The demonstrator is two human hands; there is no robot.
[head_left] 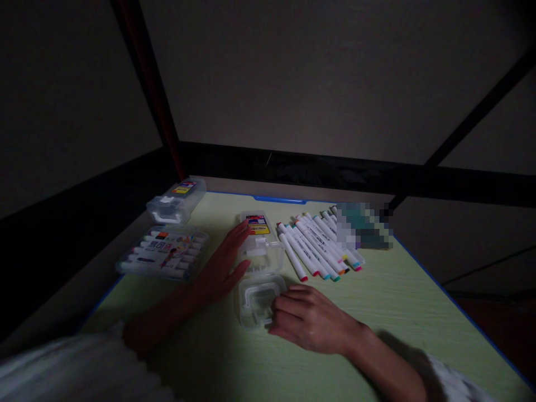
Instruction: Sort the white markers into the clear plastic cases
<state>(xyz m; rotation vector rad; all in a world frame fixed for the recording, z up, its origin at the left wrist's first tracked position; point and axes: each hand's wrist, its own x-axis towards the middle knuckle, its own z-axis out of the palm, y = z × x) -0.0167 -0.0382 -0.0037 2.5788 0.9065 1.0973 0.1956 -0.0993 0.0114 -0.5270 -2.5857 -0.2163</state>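
Observation:
A clear plastic marker case (pixel 260 258) with a yellow and dark label lies in the middle of the table. Nearest me is its clear end piece with a handle, apparently the lid (pixel 256 304). My left hand (pixel 221 265) rests along the left side of the case, fingers stretched out and thumb apart. My right hand (pixel 310 318) has its fingers curled at the right edge of the lid; the fingertips are partly hidden. Just right of the case, several white markers (pixel 318 245) with coloured ends lie side by side.
A filled marker case (pixel 163 254) lies at the left of the pale green table (pixel 397 312). Behind it is another clear case (pixel 178 201). A blurred-out greenish item (pixel 366 226) lies at the right rear. A wall (pixel 293 84) stands behind the table.

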